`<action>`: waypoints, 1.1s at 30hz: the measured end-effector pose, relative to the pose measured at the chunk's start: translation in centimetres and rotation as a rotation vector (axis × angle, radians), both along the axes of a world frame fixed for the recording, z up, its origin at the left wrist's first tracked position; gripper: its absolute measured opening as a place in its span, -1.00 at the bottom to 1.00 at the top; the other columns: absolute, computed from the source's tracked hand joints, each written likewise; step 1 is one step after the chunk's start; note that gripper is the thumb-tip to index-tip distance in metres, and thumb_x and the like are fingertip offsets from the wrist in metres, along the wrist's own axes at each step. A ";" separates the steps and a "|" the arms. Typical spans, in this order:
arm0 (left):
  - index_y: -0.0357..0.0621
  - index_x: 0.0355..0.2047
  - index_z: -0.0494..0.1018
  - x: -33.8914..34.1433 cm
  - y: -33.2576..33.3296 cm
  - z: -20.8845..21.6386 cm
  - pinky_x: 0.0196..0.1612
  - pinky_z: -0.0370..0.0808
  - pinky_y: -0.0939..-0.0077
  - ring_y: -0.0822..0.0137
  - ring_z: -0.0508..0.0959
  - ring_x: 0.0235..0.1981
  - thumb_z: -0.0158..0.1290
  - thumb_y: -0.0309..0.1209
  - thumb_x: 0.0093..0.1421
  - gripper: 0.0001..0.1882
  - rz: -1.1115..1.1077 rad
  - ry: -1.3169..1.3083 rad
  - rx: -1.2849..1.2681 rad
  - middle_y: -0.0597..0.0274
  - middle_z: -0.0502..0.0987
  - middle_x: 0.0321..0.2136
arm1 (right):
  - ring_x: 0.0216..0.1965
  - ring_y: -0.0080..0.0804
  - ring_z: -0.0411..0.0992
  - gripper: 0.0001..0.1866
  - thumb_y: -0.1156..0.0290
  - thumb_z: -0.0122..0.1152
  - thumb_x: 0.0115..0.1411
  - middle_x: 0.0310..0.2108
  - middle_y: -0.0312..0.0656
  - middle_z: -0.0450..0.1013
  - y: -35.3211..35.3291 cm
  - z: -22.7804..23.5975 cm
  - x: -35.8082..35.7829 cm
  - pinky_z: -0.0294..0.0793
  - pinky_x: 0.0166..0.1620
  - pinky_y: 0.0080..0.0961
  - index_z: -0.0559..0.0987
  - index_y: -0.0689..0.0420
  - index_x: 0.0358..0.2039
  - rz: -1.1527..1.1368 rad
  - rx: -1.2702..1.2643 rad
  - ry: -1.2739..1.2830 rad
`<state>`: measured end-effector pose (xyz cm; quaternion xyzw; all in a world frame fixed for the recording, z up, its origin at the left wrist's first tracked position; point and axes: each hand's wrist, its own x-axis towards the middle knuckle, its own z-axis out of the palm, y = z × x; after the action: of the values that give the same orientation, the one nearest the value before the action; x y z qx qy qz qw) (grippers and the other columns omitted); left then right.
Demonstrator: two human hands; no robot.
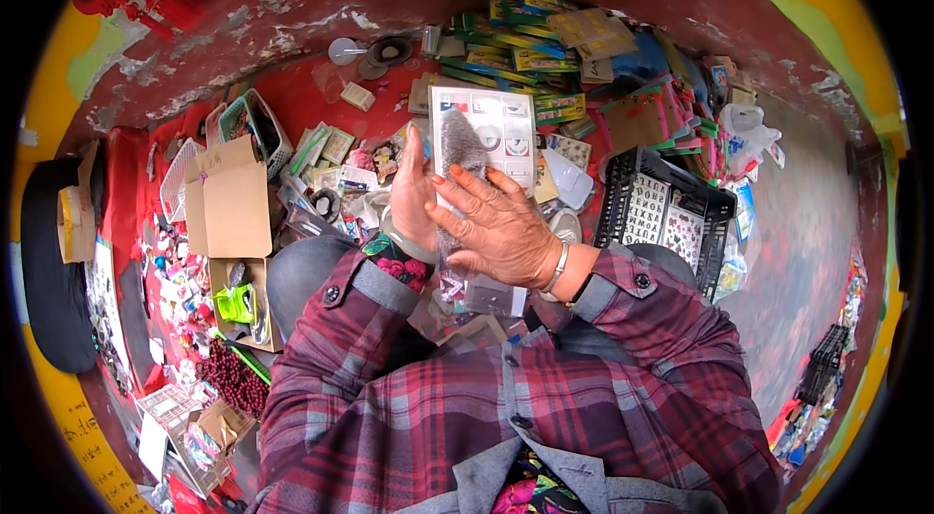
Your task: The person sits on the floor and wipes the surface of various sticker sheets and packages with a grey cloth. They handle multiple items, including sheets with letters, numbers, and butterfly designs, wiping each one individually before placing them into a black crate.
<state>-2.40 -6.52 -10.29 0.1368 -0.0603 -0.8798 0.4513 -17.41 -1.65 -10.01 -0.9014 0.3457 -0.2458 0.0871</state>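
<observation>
Left hand [413, 195] is held straight-fingered, right hand [498, 234] laid over grey fuzzy piece [461, 140] before left part of white card [516, 138]; right grip cannot be told. Clear wrap [451, 284] apparently applied; closure unconfirmed.

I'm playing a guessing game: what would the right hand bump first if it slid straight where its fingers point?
Probably the left hand: it is just past the tips of the right hand, though depth is unclear.
</observation>
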 end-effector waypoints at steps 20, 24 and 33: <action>-0.19 0.20 0.07 -1.2 1.0 0.6 0.13 0.30 0.21 0.17 0.34 0.09 -0.11 -0.32 0.26 -0.47 -0.064 -0.135 -0.218 0.10 0.27 0.11 | 0.09 -0.11 0.27 -0.58 0.38 0.04 0.15 0.04 0.01 0.33 -5.3 -0.4 -4.5 0.23 0.12 -0.31 0.39 0.25 0.02 -0.401 0.119 -0.347; -0.25 0.16 0.11 0.4 0.1 0.3 0.09 0.33 0.26 0.17 0.40 0.02 -0.03 -0.58 0.02 -0.37 -0.168 -0.208 -0.214 0.09 0.37 0.01 | 0.01 -0.12 0.33 -0.64 0.40 0.06 0.13 -0.02 -0.02 0.38 -4.6 0.5 -4.1 0.28 0.05 -0.30 0.43 0.25 -0.05 -0.330 -0.111 -0.227; -0.32 0.01 0.28 0.7 0.2 -1.2 -0.03 0.44 0.30 0.19 0.50 -0.12 -0.11 -0.67 -0.06 -0.48 -0.214 -0.086 -0.118 0.06 0.44 -0.11 | 0.07 -0.25 0.32 -0.70 0.43 0.04 0.17 0.03 -0.08 0.37 -3.2 0.7 -2.0 0.19 0.08 -0.31 0.46 0.17 -0.06 -0.122 -0.036 -0.380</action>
<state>-1.74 -6.33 -11.50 0.1403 -0.1457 -0.9111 0.3593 -19.46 -4.81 -9.29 -0.8175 0.3727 -0.4226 0.1195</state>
